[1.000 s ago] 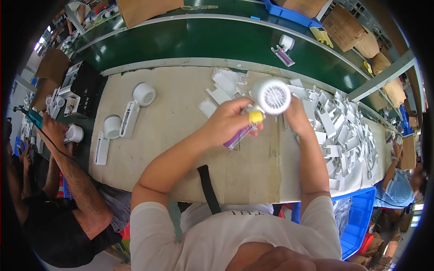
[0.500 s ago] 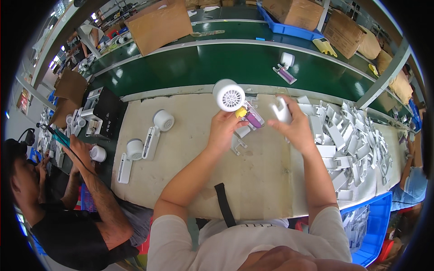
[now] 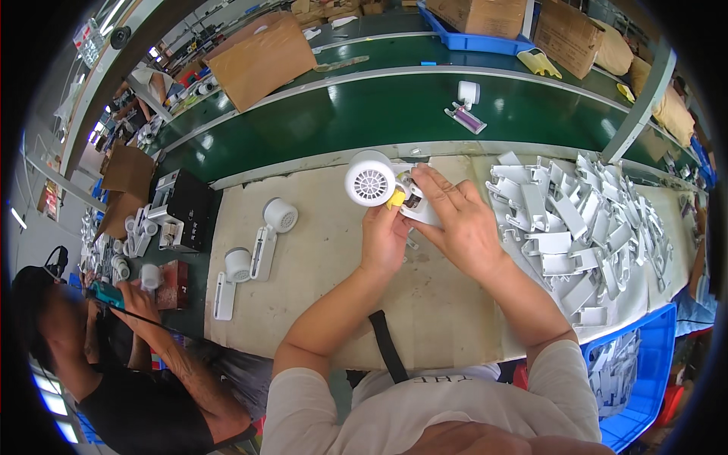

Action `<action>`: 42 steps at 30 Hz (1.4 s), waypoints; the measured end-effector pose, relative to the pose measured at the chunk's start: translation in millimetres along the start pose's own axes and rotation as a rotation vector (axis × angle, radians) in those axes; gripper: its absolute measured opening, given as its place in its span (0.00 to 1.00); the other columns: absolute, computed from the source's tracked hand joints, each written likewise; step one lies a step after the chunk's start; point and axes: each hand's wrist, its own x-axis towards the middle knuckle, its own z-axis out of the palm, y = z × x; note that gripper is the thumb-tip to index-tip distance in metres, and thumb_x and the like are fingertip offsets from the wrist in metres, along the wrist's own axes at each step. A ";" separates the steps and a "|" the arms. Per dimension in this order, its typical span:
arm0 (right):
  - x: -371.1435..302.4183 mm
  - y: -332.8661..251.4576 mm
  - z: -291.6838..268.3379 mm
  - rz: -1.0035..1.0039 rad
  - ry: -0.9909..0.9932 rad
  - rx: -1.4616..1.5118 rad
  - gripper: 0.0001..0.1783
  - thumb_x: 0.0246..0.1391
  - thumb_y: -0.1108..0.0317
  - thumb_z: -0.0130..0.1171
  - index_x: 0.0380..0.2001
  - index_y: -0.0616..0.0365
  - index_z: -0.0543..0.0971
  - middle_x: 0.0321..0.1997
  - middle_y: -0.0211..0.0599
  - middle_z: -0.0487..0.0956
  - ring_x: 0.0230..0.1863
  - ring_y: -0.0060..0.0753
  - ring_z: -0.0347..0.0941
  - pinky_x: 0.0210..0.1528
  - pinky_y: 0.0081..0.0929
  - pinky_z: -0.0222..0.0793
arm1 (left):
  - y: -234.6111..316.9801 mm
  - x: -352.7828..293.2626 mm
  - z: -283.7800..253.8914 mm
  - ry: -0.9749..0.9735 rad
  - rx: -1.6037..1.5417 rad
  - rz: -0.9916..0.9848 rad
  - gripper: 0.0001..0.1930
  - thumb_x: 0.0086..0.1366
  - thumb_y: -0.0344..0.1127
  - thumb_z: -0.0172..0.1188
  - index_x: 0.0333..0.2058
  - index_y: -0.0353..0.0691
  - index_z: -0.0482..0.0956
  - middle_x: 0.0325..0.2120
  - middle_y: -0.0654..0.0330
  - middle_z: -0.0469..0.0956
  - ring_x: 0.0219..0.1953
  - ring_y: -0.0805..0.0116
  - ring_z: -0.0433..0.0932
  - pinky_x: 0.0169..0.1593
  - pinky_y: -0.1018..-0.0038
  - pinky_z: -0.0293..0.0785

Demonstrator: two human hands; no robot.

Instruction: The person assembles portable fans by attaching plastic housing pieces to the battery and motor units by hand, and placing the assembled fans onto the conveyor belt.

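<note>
Fan point(image 3: 385, 180) held over the surface point(image 3: 315, 265), round head point(image 3: 370, 185) far-left, white handle point(image 3: 425, 214) slanting near-right.
My left hand point(image 3: 384, 243) clamps it by the yellow piece point(image 3: 395, 199); my right hand point(image 3: 469, 231), nearer the handle's end, grips that between thumb and fingers.

Looks past a wide beige-topped table point(image 3: 318, 227) to a long glossy green belt point(image 3: 303, 129), a pale-grey metal post point(image 3: 645, 102) and, far left, a white strip light point(image 3: 19, 216)
</note>
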 end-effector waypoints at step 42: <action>-29.4 17.2 27.0 0.549 -0.081 0.962 0.18 0.52 0.56 0.53 0.27 0.63 0.73 0.22 0.27 0.68 0.26 0.19 0.61 0.28 0.18 0.58 | 27.5 -0.4 16.8 -0.003 0.155 0.220 0.19 0.55 0.26 0.57 0.46 0.29 0.67 0.39 0.49 0.75 0.41 0.60 0.76 0.46 0.67 0.72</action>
